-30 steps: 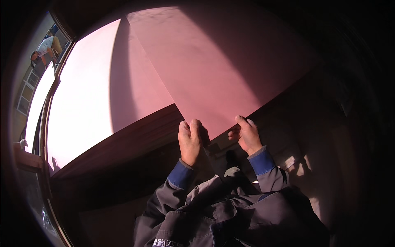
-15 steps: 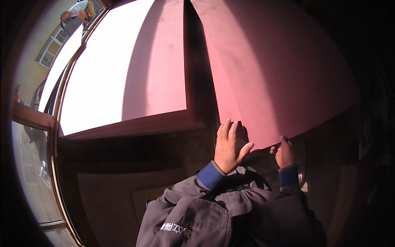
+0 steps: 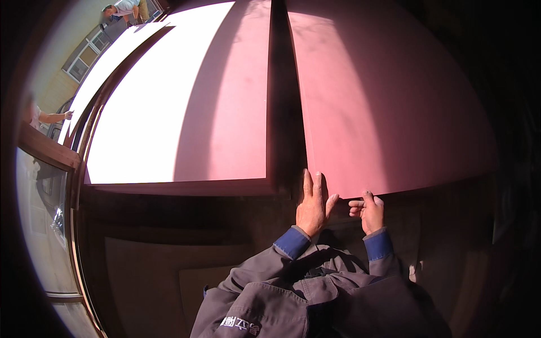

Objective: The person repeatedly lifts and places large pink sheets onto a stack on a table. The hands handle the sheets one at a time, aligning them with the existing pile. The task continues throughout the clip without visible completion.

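Note:
A large pink sheet (image 3: 360, 129) lies at the right, on top of a stack or surface I cannot make out. My left hand (image 3: 311, 208) is open at its near left corner, fingers stretched along the left edge and thumb at the near edge. Just to the right, my right hand (image 3: 372, 215) is curled closed at the near edge, thumb tip on the sheet and bent fingers beside the rim. Another pink board (image 3: 239, 129) lies to the left, glaring white in sunlight over much of its surface.
A dark gap (image 3: 285, 112) separates the two pink surfaces. Left of them run a wooden frame (image 3: 51, 147) and a glass pane (image 3: 48, 225). Beyond, a person (image 3: 127, 8) bends over a bright sheet (image 3: 104, 70), and another person's arm (image 3: 53, 118) reaches its near end.
The right pink sheet has turned and its left edge now covers the strip that showed beneath. My right hand has moved left along the near edge. A second person's arm has appeared.

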### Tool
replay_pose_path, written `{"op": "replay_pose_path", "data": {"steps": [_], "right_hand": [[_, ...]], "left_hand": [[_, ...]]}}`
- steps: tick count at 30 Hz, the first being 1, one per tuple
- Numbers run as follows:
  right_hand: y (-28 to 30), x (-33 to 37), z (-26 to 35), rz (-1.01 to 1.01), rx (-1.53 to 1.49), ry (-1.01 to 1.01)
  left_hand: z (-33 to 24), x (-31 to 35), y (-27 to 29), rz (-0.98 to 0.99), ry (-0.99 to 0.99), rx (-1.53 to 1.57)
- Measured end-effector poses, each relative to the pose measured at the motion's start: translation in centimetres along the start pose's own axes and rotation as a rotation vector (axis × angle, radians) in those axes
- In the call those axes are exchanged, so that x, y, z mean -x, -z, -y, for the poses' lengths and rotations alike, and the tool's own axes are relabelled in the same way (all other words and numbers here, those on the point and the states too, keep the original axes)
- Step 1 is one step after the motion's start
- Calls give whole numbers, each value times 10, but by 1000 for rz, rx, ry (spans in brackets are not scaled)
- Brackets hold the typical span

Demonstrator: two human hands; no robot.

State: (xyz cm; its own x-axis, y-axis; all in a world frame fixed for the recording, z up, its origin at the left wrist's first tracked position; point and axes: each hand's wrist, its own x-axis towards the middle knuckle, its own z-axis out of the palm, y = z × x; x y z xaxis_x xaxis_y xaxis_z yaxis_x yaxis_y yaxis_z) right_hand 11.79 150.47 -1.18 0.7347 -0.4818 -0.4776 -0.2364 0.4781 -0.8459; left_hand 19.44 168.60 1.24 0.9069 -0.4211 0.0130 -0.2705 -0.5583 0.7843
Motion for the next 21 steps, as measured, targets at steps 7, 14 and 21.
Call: {"op": "replay_pose_path", "data": {"steps": [7, 14, 21], "right_hand": [[0, -2, 8, -22, 102, -92], [-3, 2, 15, 76, 171, -101], [1, 1, 11, 120, 151, -19]], "left_hand": [[12, -2, -14, -71, -46, -32], [-4, -3, 2, -54, -21, -16], [15, 45, 167, -318, -336, 91]]}}
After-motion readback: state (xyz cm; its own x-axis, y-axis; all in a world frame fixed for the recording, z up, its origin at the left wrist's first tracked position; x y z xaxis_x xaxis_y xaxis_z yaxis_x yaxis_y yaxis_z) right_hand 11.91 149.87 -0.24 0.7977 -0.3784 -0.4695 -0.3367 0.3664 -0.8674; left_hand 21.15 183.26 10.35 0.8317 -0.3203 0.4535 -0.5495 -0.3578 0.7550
